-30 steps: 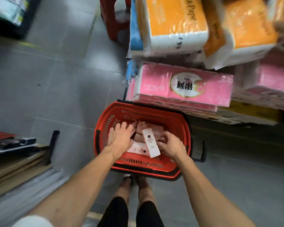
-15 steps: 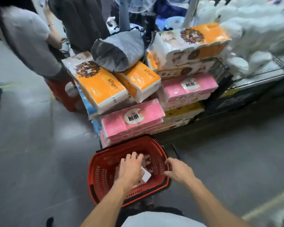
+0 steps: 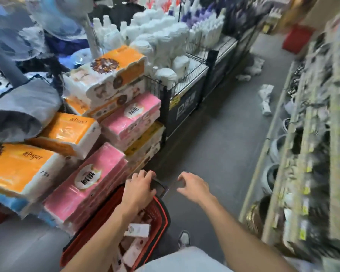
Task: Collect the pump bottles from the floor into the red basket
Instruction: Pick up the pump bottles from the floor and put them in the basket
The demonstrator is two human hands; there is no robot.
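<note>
**Item:** red basket (image 3: 162,213); stands on the grey floor (image 3: 214,146) at 6 o'clock, hard against the pink tissue packs (image 3: 98,183) at 9 o'clock.

**Contents:** pump bottles (image 3: 138,230), white and pink, lying loose inside the basket; blur hides their number.

**Left hand** (image 3: 139,190): at the basket's far end; fingers curled over the black handle (image 3: 161,186); grip clamped on that handle, as far as the blur lets me judge.

**Right hand** (image 3: 193,186): in the air beyond the basket at 12 o'clock; near the handle but apart from it; grip apart, fingers loosely bent, holding nothing.

**Change:** a second ago both hands were down among the bottles, the right one setting a white bottle in; now both are clear of the load; the left has gone to the handle; the view has swung from the basket up the aisle.

**Judgement:** this batch looks deposited; the basket is probably about to be lifted or dragged onward.

**Surroundings:**
- orange tissue packs (image 3: 14,167) at 9 o'clock;
- wire rack (image 3: 196,72) at 12 o'clock, stocked with white containers (image 3: 161,42);
- shelf (image 3: 322,134) at 3 o'clock;
- white bundles (image 3: 265,101) on the floor at 1 o'clock, well apart from the basket; whether these are further bottles I cannot tell; if they are, the collecting is not finished.
</note>
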